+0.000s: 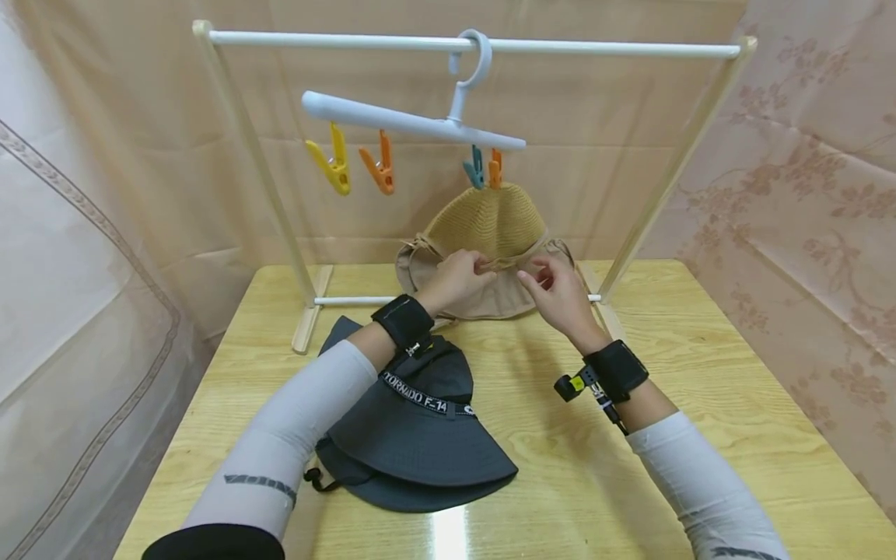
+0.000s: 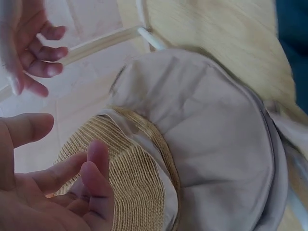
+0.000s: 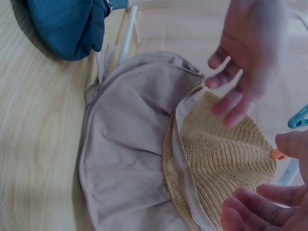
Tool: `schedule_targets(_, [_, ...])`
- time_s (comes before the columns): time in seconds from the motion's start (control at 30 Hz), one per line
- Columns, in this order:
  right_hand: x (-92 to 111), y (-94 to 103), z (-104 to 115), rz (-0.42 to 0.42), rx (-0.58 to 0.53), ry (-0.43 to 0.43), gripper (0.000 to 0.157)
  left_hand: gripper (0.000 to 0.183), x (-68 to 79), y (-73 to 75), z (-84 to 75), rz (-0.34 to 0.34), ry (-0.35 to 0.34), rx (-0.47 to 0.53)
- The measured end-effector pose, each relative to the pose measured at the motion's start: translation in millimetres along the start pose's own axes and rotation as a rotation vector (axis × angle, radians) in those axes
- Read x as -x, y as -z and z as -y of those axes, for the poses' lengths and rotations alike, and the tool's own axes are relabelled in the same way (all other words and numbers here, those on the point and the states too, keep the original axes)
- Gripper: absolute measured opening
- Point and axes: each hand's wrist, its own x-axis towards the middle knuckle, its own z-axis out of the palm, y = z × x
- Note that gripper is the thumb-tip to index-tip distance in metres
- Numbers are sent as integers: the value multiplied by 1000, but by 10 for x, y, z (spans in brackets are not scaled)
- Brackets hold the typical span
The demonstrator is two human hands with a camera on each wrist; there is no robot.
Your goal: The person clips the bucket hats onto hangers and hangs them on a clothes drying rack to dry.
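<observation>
A sun hat (image 1: 483, 222) with a straw-coloured knitted crown and a beige cloth brim (image 3: 127, 139) hangs from a hanger (image 1: 392, 117). An orange clothespin (image 1: 495, 167) meets the crown's top, with a teal clothespin (image 1: 476, 167) beside it. In front of the hat band, my left hand (image 1: 458, 276) has loosely bent fingers and holds nothing. To its right, my right hand (image 1: 560, 299) is spread with thumb and fingers apart, close to the brim. Both wrist views show the fingers of the left hand (image 2: 53, 192) and right hand (image 3: 274, 207) separate from the cloth.
A dark bucket hat (image 1: 420, 435) with a lettered band lies on the wooden table (image 1: 672, 467) under my left forearm. A rack with a white top bar (image 1: 602, 48) carries the hanger. Yellow (image 1: 336, 163) and orange (image 1: 381, 167) clothespins hang at the hanger's left side.
</observation>
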Motion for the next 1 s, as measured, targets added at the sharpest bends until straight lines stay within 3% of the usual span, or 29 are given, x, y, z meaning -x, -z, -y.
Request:
schedule_targets(0.2, [-9,30,-41,69,-6,7,40,42,36,-33,90,-24,-12,-54])
schedule_targets(0.5, [0,24,-50,133,9,-3,43,41,91,-72,173,-10,-17,-42])
schedule_targets(0.67, [12,-1,-55,152,10,13,40,43,126,-94,220,-12,11,-57])
schedule_targets(0.9, [73,-59,-75,193,38,-12,52,45,203,-129,259,6,61,-25])
schedule_targets(1.0, [108,-92,-88,199,16,4,48,44,214,-153,280,13,66,-36])
